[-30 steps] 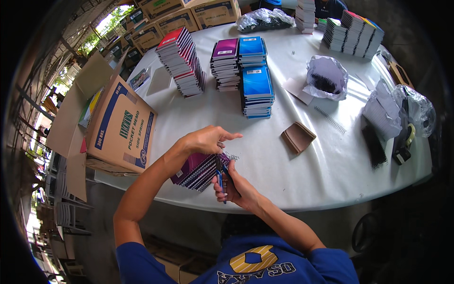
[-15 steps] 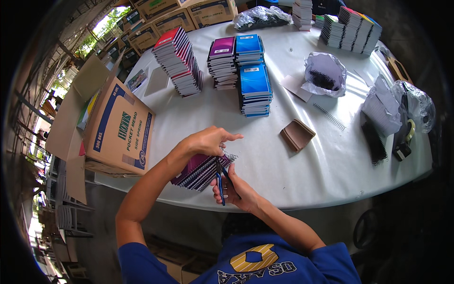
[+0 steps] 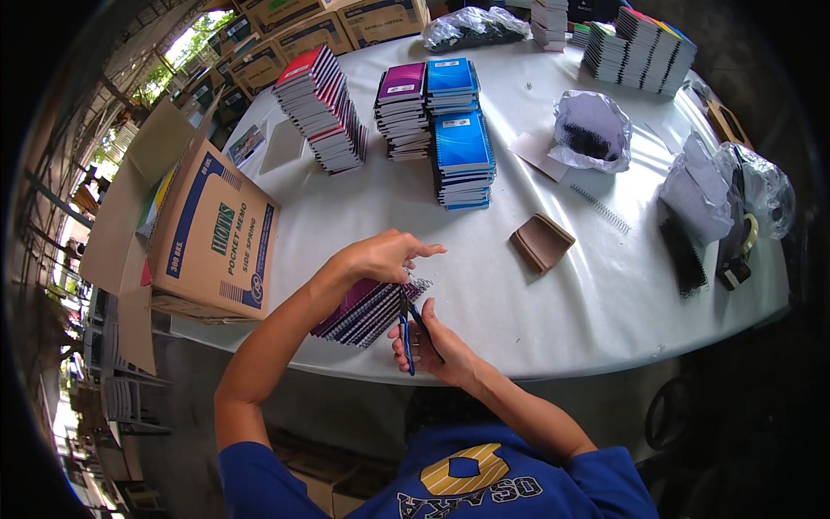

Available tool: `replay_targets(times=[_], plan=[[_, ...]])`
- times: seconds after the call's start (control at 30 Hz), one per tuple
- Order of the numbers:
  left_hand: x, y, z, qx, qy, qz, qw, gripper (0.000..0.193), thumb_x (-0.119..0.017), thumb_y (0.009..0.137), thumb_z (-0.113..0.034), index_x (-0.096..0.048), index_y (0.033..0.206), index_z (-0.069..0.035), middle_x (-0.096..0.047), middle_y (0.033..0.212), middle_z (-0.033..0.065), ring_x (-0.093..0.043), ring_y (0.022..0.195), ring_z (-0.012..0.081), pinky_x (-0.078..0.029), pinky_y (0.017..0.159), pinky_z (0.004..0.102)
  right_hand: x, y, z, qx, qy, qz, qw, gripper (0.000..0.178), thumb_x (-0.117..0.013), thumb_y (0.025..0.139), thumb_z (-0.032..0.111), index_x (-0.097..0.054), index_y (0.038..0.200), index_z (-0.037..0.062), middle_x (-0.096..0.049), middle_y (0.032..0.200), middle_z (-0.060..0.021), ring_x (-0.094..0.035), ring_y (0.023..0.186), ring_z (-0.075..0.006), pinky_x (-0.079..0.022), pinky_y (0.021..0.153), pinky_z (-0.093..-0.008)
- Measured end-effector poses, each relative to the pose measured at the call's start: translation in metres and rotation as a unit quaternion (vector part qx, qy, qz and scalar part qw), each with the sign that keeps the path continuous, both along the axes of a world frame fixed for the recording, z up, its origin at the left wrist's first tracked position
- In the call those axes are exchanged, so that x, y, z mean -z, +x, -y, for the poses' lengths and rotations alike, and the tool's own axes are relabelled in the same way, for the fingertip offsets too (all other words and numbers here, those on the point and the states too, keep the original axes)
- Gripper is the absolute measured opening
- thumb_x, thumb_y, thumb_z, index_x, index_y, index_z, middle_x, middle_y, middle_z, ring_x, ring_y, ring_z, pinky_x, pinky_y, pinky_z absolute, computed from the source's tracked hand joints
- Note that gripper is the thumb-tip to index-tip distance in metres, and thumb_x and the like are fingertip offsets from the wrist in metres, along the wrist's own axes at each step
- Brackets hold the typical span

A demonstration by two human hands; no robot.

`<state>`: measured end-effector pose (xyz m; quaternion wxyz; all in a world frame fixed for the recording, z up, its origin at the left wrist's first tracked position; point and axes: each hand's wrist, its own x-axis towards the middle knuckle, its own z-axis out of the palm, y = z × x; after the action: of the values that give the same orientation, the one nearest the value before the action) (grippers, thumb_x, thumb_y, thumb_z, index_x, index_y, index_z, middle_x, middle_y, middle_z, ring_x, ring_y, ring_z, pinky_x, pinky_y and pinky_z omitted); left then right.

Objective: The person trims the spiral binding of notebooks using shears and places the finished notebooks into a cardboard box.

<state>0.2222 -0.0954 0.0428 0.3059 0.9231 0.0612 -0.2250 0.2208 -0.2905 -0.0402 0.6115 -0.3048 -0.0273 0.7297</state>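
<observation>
My right hand (image 3: 445,353) is closed round blue-handled pliers (image 3: 406,339), their jaws pointing away from me at the wire coils along the notebooks' edge. A fanned stack of purple spiral notebooks (image 3: 363,313) lies near the table's front edge, to the left of the pliers. Over the far end of that stack bends my left hand (image 3: 385,255), its thumb down at the coils and its index finger stretched out to the right. The left fingertips' exact hold on the top notebook is partly hidden.
Left stands an open cardboard box (image 3: 212,233). Farther back are stacks of red notebooks (image 3: 322,112), purple notebooks (image 3: 402,112) and blue notebooks (image 3: 462,160). To the right lie a brown holder (image 3: 542,244), a loose wire coil (image 3: 599,208), a plastic bag of coils (image 3: 592,130) and a tape dispenser (image 3: 735,268).
The pliers and my right hand have shifted very slightly to the right. My left hand keeps its place over the purple notebooks. The whole view has tilted a little.
</observation>
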Motion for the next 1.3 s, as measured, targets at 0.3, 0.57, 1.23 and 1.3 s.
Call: replay_targets(times=[0.3,0.57,1.23,1.3], plan=[[0.007,0.011,0.006,0.049,0.046,-0.050,0.997,0.079,-0.065,0.071,0.001,-0.041,0.144,-0.017,-0.057,0.127,0.0268,-0.065,0.106,0.0339,-0.054,0.091,0.0373,0.018,0.003,0.001,-0.015,0.036,-0.030,0.999,0.074,-0.025,0.091,0.072,-0.054,0.091,0.0041,-0.041,0.064,-0.0002,-0.033,0.053,-0.0122,-0.031,0.052,-0.0271],[0.013,0.011,0.002,0.023,0.002,-0.054,0.998,0.081,-0.066,0.070,0.002,-0.040,0.145,-0.018,-0.057,0.127,0.0255,-0.066,0.104,0.0342,-0.055,0.090,0.0373,0.011,0.006,0.002,0.006,0.005,-0.034,0.999,0.074,-0.026,0.091,0.072,-0.054,0.091,0.0033,-0.043,0.066,-0.0007,-0.036,0.054,-0.0128,-0.031,0.053,-0.0265],[0.025,0.019,0.011,0.065,0.093,-0.048,0.992,0.084,-0.065,0.064,0.002,-0.044,0.143,-0.018,-0.066,0.105,0.0266,-0.068,0.092,0.0347,-0.055,0.084,0.0400,0.031,0.013,0.001,-0.012,0.015,-0.025,0.999,0.074,-0.027,0.091,0.072,-0.055,0.090,0.0036,-0.041,0.067,-0.0004,-0.036,0.056,-0.0132,-0.033,0.054,-0.0278],[0.028,0.018,0.010,0.062,0.113,-0.061,0.990,0.084,-0.065,0.063,0.002,-0.045,0.143,-0.018,-0.066,0.103,0.0266,-0.068,0.092,0.0351,-0.055,0.083,0.0402,0.027,0.011,0.006,-0.018,0.003,-0.008,1.000,0.074,-0.028,0.091,0.072,-0.055,0.090,0.0032,-0.041,0.066,-0.0003,-0.036,0.056,-0.0131,-0.032,0.053,-0.0277]])
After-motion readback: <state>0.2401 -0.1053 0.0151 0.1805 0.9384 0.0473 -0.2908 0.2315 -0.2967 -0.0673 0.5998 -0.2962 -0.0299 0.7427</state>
